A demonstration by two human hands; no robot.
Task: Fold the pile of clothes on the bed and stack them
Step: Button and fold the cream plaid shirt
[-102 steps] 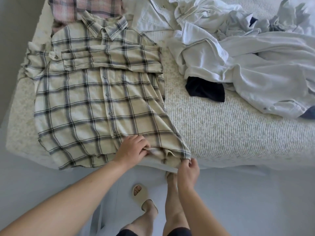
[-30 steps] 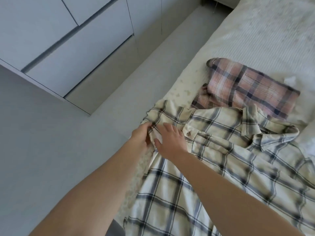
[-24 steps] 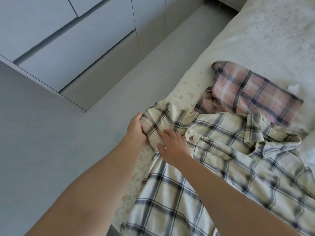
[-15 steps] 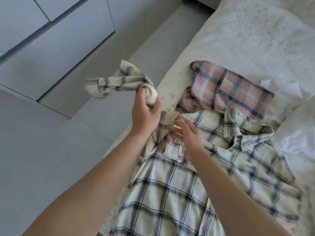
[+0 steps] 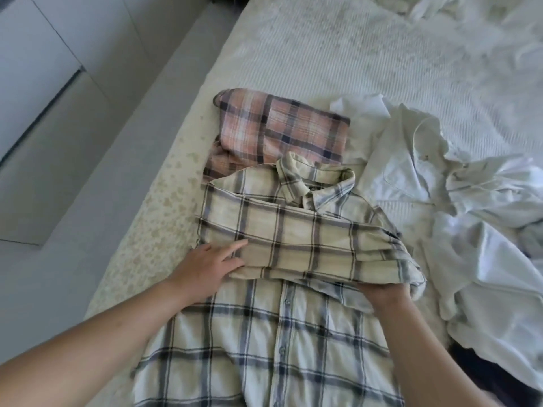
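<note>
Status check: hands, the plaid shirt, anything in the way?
Left hand flat on folded sleeve. Right hand under sleeve edge, grip unclear. Cream shirt half folded. White pile crowds right side.

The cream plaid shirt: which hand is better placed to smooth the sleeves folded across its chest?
Probably the left hand: it lies flat and open on the cream plaid shirt at the folded sleeves' edge, while the right hand is partly under them, seemingly gripping the fabric.

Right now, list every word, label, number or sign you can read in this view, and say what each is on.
None can be read.
Cream plaid shirt: a small dark patch inside the collar may be a label, too small and blurred to read.
Pink plaid shirt: no text shows.
White clothes: no text shows.
Bed: pattern only, no text.
</note>
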